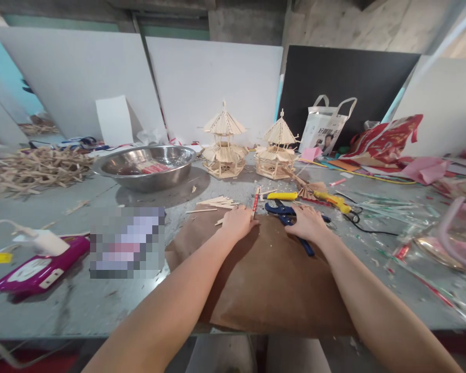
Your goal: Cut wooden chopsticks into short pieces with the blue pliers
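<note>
My left hand (pixel 237 221) rests on the far edge of a brown paper sheet (pixel 270 280), its fingers curled beside a thin red pencil-like stick (pixel 255 203). Whether they pinch it is unclear. My right hand (pixel 308 224) lies on blue-handled scissors (pixel 285 212), its fingers closed over the handles. Loose wooden sticks (pixel 217 203) lie just beyond my left hand. Two small stick pagoda models (pixel 224 142) (pixel 276 147) stand farther back.
A steel bowl (pixel 147 168) sits back left beside a heap of wood sticks (pixel 39 171). A pink phone (pixel 39 267) with a charger lies at left. A yellow glue gun (pixel 334 199), plastic wrappers (pixel 411 228) and bags crowd the right.
</note>
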Demonstrator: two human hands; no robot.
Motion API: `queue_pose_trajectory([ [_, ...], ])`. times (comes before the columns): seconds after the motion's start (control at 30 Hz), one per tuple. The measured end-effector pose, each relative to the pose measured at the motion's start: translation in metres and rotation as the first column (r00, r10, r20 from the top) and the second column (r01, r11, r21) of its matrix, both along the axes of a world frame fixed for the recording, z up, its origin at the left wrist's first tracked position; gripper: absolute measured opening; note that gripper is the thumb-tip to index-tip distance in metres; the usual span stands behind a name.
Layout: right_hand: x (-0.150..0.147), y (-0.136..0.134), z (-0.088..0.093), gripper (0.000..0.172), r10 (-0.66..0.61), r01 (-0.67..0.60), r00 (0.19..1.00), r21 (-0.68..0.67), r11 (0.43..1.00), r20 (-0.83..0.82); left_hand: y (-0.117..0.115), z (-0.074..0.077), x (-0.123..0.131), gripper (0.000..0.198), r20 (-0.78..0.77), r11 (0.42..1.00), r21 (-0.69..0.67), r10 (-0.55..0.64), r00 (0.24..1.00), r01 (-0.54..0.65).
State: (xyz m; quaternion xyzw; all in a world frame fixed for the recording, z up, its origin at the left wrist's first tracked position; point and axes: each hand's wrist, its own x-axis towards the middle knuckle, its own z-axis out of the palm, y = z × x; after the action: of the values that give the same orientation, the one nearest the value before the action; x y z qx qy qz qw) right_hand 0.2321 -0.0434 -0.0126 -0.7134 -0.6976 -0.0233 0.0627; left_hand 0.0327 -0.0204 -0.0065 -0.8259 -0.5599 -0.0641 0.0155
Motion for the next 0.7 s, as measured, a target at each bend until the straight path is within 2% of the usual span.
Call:
queue_pose_trajectory([
  [0.17,0.000,0.001,-0.002,0.063,0.004,-0.005,1.000,-0.037,0.999,-0.019,0.005,-0.003,-0.002,0.028,-0.003,0.998,-0.005,0.056,0.998,-0.056],
  [0.3,0.002,0.002,-0.003,0.056,-0.020,0.017,0.999,-0.101,0.995,-0.030,0.007,0.002,-0.005,0.027,0.003,0.990,-0.062,0.131,0.991,-0.130],
  [0.47,0.005,0.003,-0.007,0.056,-0.023,0.015,0.998,-0.138,0.990,-0.056,0.008,0.010,-0.014,0.022,0.040,0.972,-0.036,0.235,0.971,-0.234],
  [0.6,0.008,0.005,-0.012,0.056,0.040,-0.046,0.990,-0.037,0.998,-0.137,0.016,0.012,-0.025,0.021,0.118,0.936,0.003,0.348,0.930,-0.351],
  [0.7,0.008,0.009,-0.012,0.050,0.110,-0.060,0.939,0.159,0.985,-0.326,0.019,0.013,-0.026,0.022,0.288,0.962,0.037,0.250,0.924,-0.272],
])
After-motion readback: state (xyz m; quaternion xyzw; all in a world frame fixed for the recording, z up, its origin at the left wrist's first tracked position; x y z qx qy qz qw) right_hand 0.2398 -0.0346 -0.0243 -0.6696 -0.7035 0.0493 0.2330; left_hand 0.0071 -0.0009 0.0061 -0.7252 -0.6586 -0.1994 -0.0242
